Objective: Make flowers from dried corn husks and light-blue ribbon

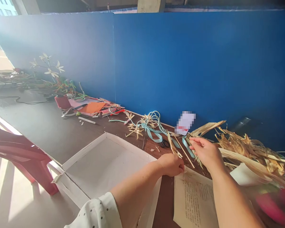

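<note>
My left hand [172, 164] is curled closed on the lower ends of a few thin dried straw strips [178, 147] that rise from it. My right hand [205, 152] reaches just to the right, its fingers pinched on a strip in the bundle of dried husk leaves [204, 129]. Both hands hover over the dark table's far side, just above a printed sheet of paper [194, 199]. A large heap of dried husks [251, 148] lies to the right of my right hand.
A shallow white paper tray [104, 164] lies at the near left. Light blue ribbon [154, 133], scissors [165, 144] and small straw flowers [135, 128] sit along the blue wall [180, 63]. Farther left are coloured paper, a red box [63, 102] and a flower arrangement [49, 69]. A red plastic chair [21, 155] stands at the left.
</note>
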{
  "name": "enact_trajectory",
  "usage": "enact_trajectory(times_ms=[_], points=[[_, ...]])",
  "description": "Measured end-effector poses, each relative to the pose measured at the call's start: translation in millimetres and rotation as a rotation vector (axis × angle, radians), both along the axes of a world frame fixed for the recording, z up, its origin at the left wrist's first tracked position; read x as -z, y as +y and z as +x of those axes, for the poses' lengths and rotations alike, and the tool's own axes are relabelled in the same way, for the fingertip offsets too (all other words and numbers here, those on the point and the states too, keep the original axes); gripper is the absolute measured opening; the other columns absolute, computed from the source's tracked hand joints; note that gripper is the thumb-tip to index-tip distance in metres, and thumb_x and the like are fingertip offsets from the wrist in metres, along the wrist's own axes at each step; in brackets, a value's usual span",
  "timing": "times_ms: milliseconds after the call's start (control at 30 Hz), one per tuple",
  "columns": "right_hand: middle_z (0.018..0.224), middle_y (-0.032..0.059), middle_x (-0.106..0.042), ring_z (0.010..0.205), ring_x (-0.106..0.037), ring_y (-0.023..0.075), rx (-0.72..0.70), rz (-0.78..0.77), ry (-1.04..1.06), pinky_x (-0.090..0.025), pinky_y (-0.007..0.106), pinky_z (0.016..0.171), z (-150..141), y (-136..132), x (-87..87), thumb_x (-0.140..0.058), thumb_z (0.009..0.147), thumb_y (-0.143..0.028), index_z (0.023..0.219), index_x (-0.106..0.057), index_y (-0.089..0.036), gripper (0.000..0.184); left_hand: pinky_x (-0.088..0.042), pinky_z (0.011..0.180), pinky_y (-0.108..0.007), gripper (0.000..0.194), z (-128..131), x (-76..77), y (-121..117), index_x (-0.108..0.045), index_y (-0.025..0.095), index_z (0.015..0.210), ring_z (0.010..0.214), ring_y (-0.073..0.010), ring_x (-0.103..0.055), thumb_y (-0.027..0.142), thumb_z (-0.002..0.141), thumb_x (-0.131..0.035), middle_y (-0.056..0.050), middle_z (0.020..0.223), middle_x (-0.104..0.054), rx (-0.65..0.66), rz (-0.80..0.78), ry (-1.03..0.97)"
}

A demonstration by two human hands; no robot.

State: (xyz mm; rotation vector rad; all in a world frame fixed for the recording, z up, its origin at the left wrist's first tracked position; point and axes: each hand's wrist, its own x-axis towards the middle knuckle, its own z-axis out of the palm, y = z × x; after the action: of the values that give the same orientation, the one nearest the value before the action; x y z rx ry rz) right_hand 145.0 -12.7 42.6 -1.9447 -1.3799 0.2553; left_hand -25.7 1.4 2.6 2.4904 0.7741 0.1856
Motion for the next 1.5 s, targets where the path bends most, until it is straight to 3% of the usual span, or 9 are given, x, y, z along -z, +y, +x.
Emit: enact_trajectory(times_ms=[67, 200, 333, 500, 767, 933, 1133, 1267, 1500], points=[[0.089, 0.0054, -0.072, 0.071, -0.068, 0.0196, -0.002, 0.027, 0.076, -0.048, 0.026, 0.054, -1, -22, -9.5, -0.053, 0.078, -0.045, 0.102, -0.068, -0.023, 0.036, -0.045, 0.07, -0.025, 0.024, 1, 1.1, 1, -0.066, 0.022, 0.089, 0.083, -0.0172, -0.061, 0.027, 0.077, -0.046, -0.001, 0.091, -0.069, -0.03, 0.014, -0.036], [0.079, 0.0023, -0.072, 0.063, -0.066, 0.0193, 0.086, -0.055, -0.098, -0.046, 0.029, 0.056, 5, -58, -15.5, -0.054, 0.076, -0.046, 0.092, -0.07, -0.025, 0.03, -0.045, 0.072, -0.025, 0.024, 2, 3.4, 1, -0.066, 0.023, 0.09, 0.083, -0.0164, -0.06, 0.029, 0.078, -0.047, -0.001, 0.091, -0.069, -0.046, 0.031, -0.056], [0.064, 0.0017, -0.069, 0.057, -0.063, 0.0192, -0.01, -0.309, -0.245, -0.04, 0.027, 0.05, 14, -71, 1.4, -0.053, 0.075, -0.039, 0.079, -0.072, -0.026, 0.023, -0.046, 0.071, -0.025, 0.022, 0, 2.9, -1, -0.066, 0.023, 0.088, 0.082, -0.0169, -0.061, 0.028, 0.077, -0.048, -0.002, 0.088, -0.068, -0.023, 0.037, 0.021], [0.056, 0.0038, -0.065, 0.056, -0.061, 0.0188, -0.046, -0.424, -0.287, -0.037, 0.026, 0.053, 13, -63, 29.2, -0.056, 0.075, -0.031, 0.062, -0.069, -0.024, 0.019, -0.047, 0.072, -0.026, 0.023, 0, 1.2, -1, -0.067, 0.023, 0.09, 0.082, -0.0178, -0.061, 0.029, 0.077, -0.049, -0.003, 0.088, -0.068, -0.001, 0.044, 0.055], [0.061, 0.0037, -0.067, 0.058, -0.06, 0.0184, -0.038, -0.429, -0.241, -0.038, 0.026, 0.054, 10, -55, 46.6, -0.06, 0.07, -0.025, 0.063, -0.067, -0.023, 0.009, -0.047, 0.07, -0.026, 0.024, -2, -2.1, -1, -0.066, 0.022, 0.09, 0.082, -0.0186, -0.061, 0.03, 0.075, -0.049, -0.003, 0.089, -0.068, 0.0, 0.028, 0.062], [0.062, 0.0026, -0.067, 0.056, -0.06, 0.0168, -0.022, -0.406, -0.187, -0.038, 0.025, 0.051, 15, -58, 39.6, -0.052, 0.075, -0.026, 0.068, -0.066, -0.023, 0.015, -0.048, 0.071, -0.027, 0.024, -2, -3.3, -2, -0.066, 0.021, 0.091, 0.082, -0.0189, -0.062, 0.029, 0.076, -0.048, -0.004, 0.09, -0.068, 0.002, 0.033, 0.073], [0.074, 0.0039, -0.071, 0.064, -0.066, 0.0188, -0.007, -0.329, 0.066, -0.04, 0.024, 0.046, 13, -66, 27.0, -0.05, 0.077, -0.035, 0.077, -0.062, -0.023, 0.017, -0.048, 0.072, -0.027, 0.025, -2, -2.1, -1, -0.067, 0.022, 0.092, 0.084, -0.0189, -0.062, 0.03, 0.076, -0.049, -0.004, 0.091, -0.068, 0.003, 0.016, 0.07], [0.076, 0.003, -0.071, 0.064, -0.067, 0.019, 0.027, -0.313, 0.042, -0.042, 0.024, 0.049, 11, -70, 23.6, -0.052, 0.076, -0.036, 0.08, -0.062, -0.024, 0.016, -0.048, 0.072, -0.027, 0.024, -2, -1.9, -1, -0.067, 0.022, 0.092, 0.083, -0.0187, -0.062, 0.027, 0.077, -0.049, -0.004, 0.09, -0.068, 0.002, 0.019, 0.068], [0.067, 0.0024, -0.071, 0.056, -0.063, 0.0179, -0.021, -0.304, 0.001, -0.042, 0.026, 0.05, 21, -73, 36.7, -0.053, 0.073, -0.026, 0.074, -0.065, -0.024, 0.012, -0.047, 0.074, -0.025, 0.023, -3, -4.1, -1, -0.066, 0.022, 0.091, 0.085, -0.0176, -0.061, 0.027, 0.079, -0.048, -0.003, 0.091, -0.068, -0.044, 0.025, 0.04]])
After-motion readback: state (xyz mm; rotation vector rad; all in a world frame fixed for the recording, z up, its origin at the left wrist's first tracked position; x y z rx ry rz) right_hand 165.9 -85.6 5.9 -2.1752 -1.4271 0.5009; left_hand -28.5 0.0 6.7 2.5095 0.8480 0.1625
